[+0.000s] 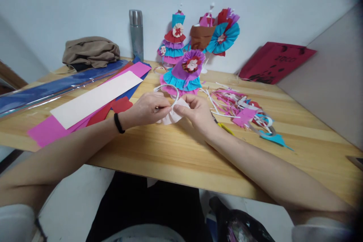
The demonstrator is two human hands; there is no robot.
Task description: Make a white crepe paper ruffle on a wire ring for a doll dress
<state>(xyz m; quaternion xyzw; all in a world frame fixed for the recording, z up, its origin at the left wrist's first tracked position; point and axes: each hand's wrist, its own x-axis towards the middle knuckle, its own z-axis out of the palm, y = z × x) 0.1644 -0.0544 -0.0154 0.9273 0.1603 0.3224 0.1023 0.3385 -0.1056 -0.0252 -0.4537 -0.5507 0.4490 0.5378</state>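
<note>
- Wood, pale and streaked with grain, forms the bench [159, 155]; a plain whitish wall [93, 0] rises behind it, and a pale panel [326, 72] borders the right side;
- along the back stand a grey-green bottle [136, 39] with a metallic top, a rumpled brown cloth [90, 51] to its left, and small tiered dresses [174, 37] trimmed with rosettes; a crimson bag [275, 62] with dark markings leans at the right;
- on the left, a cream strip [96, 100] lies across a magenta strip [47, 131], near a clear-wrapped blue bundle [59, 87]; on the right spreads a tangle of scraps [246, 116];
- pale pink paper [172, 118] is between the hands, in front of the dresses; it looks small, thin and creased, flaring at its lower edge;
- the left hand [150, 107], black band [119, 123] at the wrist, pinches the paper's left part; the right hand [198, 112] pinches the other side between thumb and finger;
- a white ring [177, 92] arches above the left fingertips; whether that grip holds it too, I cannot tell.
</note>
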